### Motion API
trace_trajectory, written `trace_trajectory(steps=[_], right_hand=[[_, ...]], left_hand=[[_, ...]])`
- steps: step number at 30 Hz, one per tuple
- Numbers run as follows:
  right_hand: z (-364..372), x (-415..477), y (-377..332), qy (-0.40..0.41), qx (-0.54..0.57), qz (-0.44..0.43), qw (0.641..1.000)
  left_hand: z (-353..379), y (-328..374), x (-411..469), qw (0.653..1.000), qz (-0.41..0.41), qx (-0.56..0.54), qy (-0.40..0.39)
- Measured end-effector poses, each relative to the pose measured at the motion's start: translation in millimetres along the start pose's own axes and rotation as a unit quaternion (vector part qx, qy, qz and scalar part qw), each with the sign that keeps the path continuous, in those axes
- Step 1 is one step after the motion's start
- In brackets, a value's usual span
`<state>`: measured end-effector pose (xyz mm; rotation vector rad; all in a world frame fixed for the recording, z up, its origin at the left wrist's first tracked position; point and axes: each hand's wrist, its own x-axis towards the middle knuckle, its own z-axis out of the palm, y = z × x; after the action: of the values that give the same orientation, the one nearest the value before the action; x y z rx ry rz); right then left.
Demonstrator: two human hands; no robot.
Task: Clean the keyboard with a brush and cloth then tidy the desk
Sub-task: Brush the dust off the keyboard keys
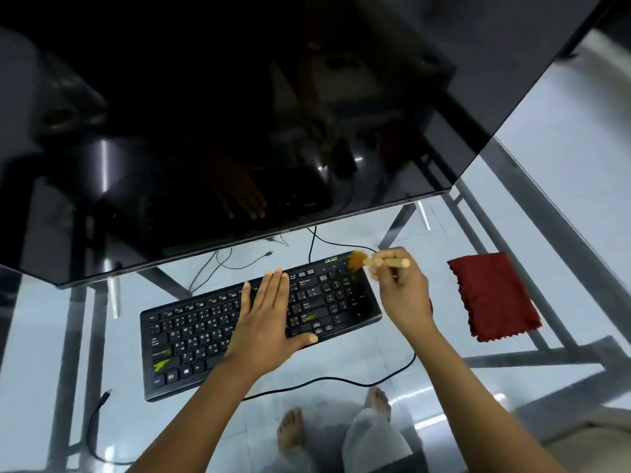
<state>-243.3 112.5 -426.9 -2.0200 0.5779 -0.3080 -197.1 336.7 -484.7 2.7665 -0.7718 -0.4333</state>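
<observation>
A black keyboard (191, 339) lies at an angle on the glass desk (563, 172). My left hand (269, 322) rests flat on its middle keys, fingers together and pointing away from me. My right hand (399, 291) grips a small brush (379, 262) with a pale wooden handle. The brush's orange-brown bristles touch the keyboard's far right corner. A dark red cloth (495, 297) lies flat on the glass to the right of the keyboard, apart from both hands.
A large dark monitor (239, 114) hangs over the far side of the desk, just behind the keyboard. Black cables (327, 382) run across and under the glass. Metal frame bars (532, 360) and my bare feet (290, 428) show through the glass.
</observation>
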Motion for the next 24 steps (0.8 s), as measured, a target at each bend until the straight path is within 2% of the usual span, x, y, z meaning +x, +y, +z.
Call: trace_trajectory(steps=[1,2,3,4,5,7,8,9,10,11,12,13,15,16,17,19,20,21,23,24], right_hand=[[-2.6,-2.3,-1.3,-0.046,0.043,0.014,0.998],[-2.8,-4.8,-0.8,-0.135,0.067,0.032,0.988],[-3.9,-7.9,1.7,-0.208,0.049,0.030,0.977],[-5.6,-8.6,5.4,-0.223,-0.006,0.017,0.975],[-8.2,-5.2,13.0,-0.187,-0.037,0.009,0.982],[-16.9,-1.3,14.0,-0.045,-0.076,-0.029,0.996],[-19.1,-1.5,13.4,-0.034,-0.048,-0.031,0.998],[-19.8,-1.7,11.6,-0.067,-0.011,-0.016,0.998],[-17.3,-3.7,9.3,-0.139,-0.003,0.000,0.990],[-15.0,-8.1,7.3,-0.215,-0.003,0.013,0.977],[-14.1,-10.2,8.1,-0.236,-0.049,0.011,0.971],[-14.7,-8.7,12.2,-0.210,-0.068,0.011,0.975],[-20.1,-3.8,11.1,-0.053,-0.109,-0.032,0.992],[-22.7,-3.5,10.9,-0.022,-0.083,-0.034,0.996],[-24.3,-4.4,8.7,-0.033,-0.054,-0.031,0.998],[-19.0,-9.6,7.7,-0.166,-0.046,-0.010,0.985],[-16.9,-12.8,9.7,-0.191,-0.096,-0.019,0.977],[-16.4,-11.4,15.9,-0.177,-0.111,-0.016,0.978],[-20.8,-8.7,16.7,-0.028,-0.124,-0.047,0.991],[-22.9,-8.6,15.6,0.007,-0.090,-0.050,0.995]], left_hand=[[-0.7,-0.2,0.8,1.000,0.002,0.002,-0.003],[-1.3,-0.3,1.7,1.000,0.005,0.003,-0.006],[-1.4,-0.1,2.2,1.000,0.007,0.005,-0.009],[-1.0,0.3,2.5,1.000,0.009,0.006,-0.011],[-0.9,0.9,2.6,1.000,0.008,0.005,-0.011],[-0.9,2.6,2.6,1.000,0.006,-0.002,-0.011],[-0.9,2.8,2.7,1.000,0.005,-0.002,-0.009],[-1.0,2.6,2.7,1.000,0.004,0.000,-0.008],[-0.9,2.3,2.6,1.000,0.004,0.002,-0.008],[-0.7,1.8,2.5,1.000,0.003,0.004,-0.008],[-0.3,1.3,2.3,1.000,0.003,0.004,-0.006],[-0.1,1.0,2.1,1.000,0.003,0.004,-0.006],[-0.1,1.4,2.1,1.000,0.005,0.004,-0.006],[-0.3,1.4,2.2,1.000,0.007,0.004,-0.006],[-0.4,1.5,2.3,1.000,0.008,0.006,-0.005],[-0.6,0.6,2.0,1.000,0.010,0.014,-0.006],[-0.3,0.1,2.0,1.000,0.009,0.016,-0.004],[0.0,-0.4,2.2,1.000,0.009,0.016,-0.003],[0.7,-0.6,2.0,1.000,0.009,0.017,-0.004],[1.1,-0.5,2.0,1.000,0.010,0.019,-0.003]])
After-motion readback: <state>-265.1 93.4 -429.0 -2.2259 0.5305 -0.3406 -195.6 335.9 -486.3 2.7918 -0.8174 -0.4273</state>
